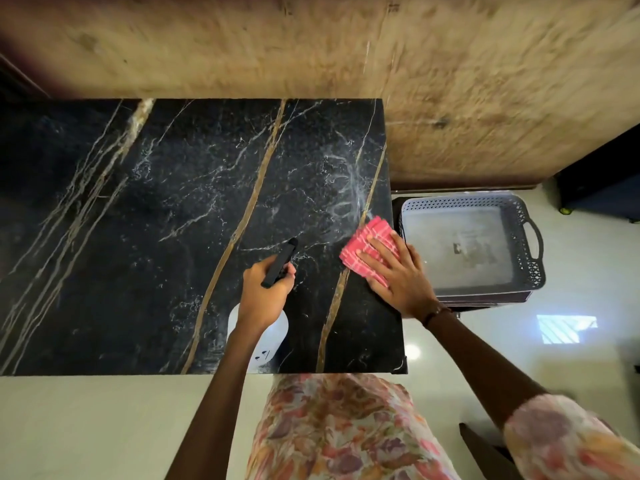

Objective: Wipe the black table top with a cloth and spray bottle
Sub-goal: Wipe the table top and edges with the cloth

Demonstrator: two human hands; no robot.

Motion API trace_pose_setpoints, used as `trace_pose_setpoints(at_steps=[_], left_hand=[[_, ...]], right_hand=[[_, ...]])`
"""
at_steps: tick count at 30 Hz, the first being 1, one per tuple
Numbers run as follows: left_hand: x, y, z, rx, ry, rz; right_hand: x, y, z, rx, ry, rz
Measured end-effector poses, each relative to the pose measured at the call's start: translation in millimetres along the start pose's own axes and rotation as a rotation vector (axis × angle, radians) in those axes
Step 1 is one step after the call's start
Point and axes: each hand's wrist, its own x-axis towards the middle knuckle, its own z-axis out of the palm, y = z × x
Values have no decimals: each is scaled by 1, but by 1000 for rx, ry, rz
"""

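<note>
The black marble table top [166, 209] with gold and white veins fills the left and middle of the head view. My left hand [266, 292] grips the black trigger head of a white spray bottle [273, 337], held over the table's near right part. My right hand [398, 275] lies flat on a folded pink checked cloth [367, 244], pressing it onto the table near its right edge. A pale wet smear [349, 188] shows on the surface just beyond the cloth.
A grey plastic basket [526, 244] with handles sits on a low stand right of the table, below its level. A wooden wall [311, 46] runs behind the table. Glossy pale floor [104, 427] lies in front and to the right.
</note>
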Motion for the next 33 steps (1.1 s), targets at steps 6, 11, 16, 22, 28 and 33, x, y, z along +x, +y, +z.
trace_pose_setpoints(at_steps=[6, 11, 16, 22, 28, 33], left_hand=[[26, 10, -5, 41, -78, 75], [53, 23, -11, 44, -113, 63], [77, 38, -16, 61, -124, 50], [106, 50, -13, 67, -150, 65], [131, 60, -8, 87, -162, 70], [147, 73, -6, 123, -141, 73]], right_hand=[[62, -77, 3, 14, -26, -100], [14, -32, 13, -28, -14, -258], [55, 15, -7, 13, 43, 76], [157, -30, -16, 2, 39, 116], [96, 9, -7, -36, 69, -104], [142, 54, -34, 39, 67, 194]])
